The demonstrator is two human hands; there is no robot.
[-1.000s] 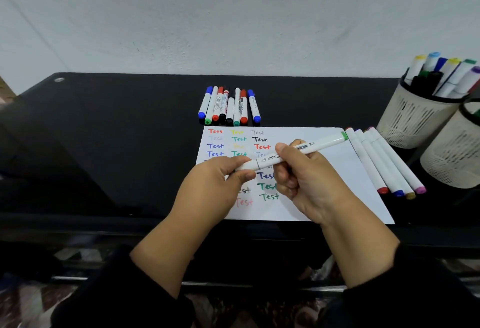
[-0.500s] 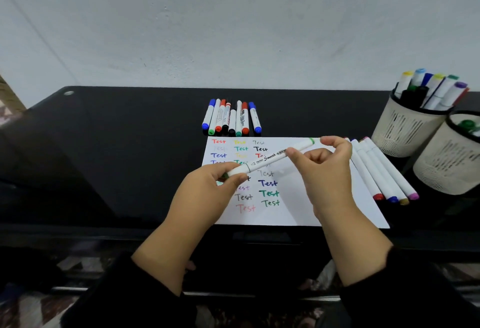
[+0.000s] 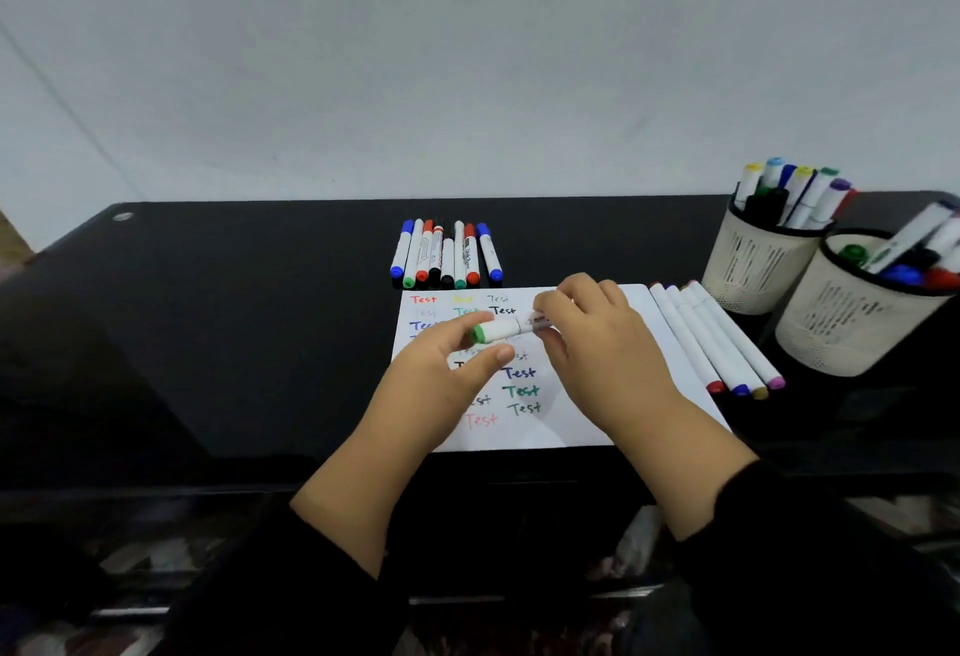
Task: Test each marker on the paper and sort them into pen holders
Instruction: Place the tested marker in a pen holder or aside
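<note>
Black glossy table [image 3: 208, 343] against a pale wall, carrying a white sheet of paper [image 3: 597, 427] lettered "Test" in many colours. Above it, left hand [image 3: 447, 375] pinches the green-capped end of a white marker [image 3: 498, 330]; right hand [image 3: 602, 343] grasps its barrel. Risk: uncapping over the sheet could smear wet lettering or fling the cap towards two cream mesh pen holders [image 3: 758, 266].
</note>
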